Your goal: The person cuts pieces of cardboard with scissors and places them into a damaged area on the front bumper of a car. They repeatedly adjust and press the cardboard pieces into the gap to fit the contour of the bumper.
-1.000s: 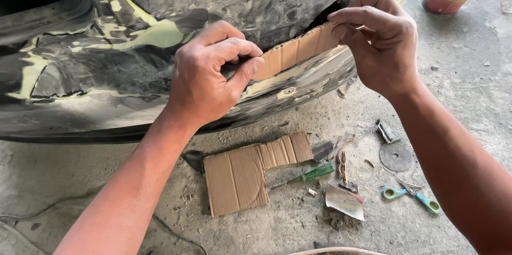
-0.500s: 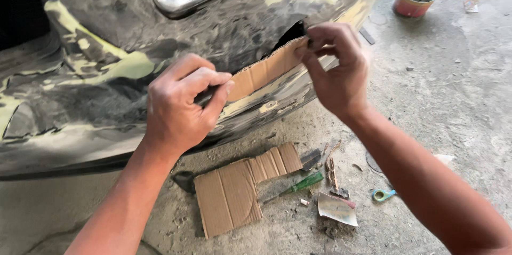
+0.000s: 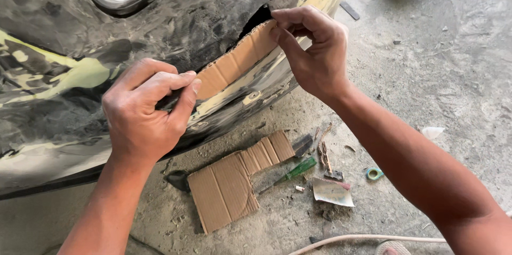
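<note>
Fingers of my left hand point(image 3: 141, 116) and right hand point(image 3: 314, 52) pinch opposite ends of a cardboard strip point(image 3: 237, 63), pressed against the cracked bumper point(image 3: 160, 36). Below the bumper, on the floor, I see a cardboard piece point(image 3: 229, 185) and a green screwdriver point(image 3: 290, 172).

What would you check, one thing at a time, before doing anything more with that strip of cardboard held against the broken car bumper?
1. Left hand pinches the low end of the cardboard strip: ok.
2. Right hand grips the strip's top end by the dark hole in the bumper: ok.
3. Strip lies flat along the crack: ok where it shows; its left end is hidden under the fingers.
4. Strip covers the whole hole: not ok, a dark gap shows above it.
5. Anything fixing the strip in place: cannot tell.
6. Spare cardboard and green screwdriver lie on the ground below: ok.
</note>
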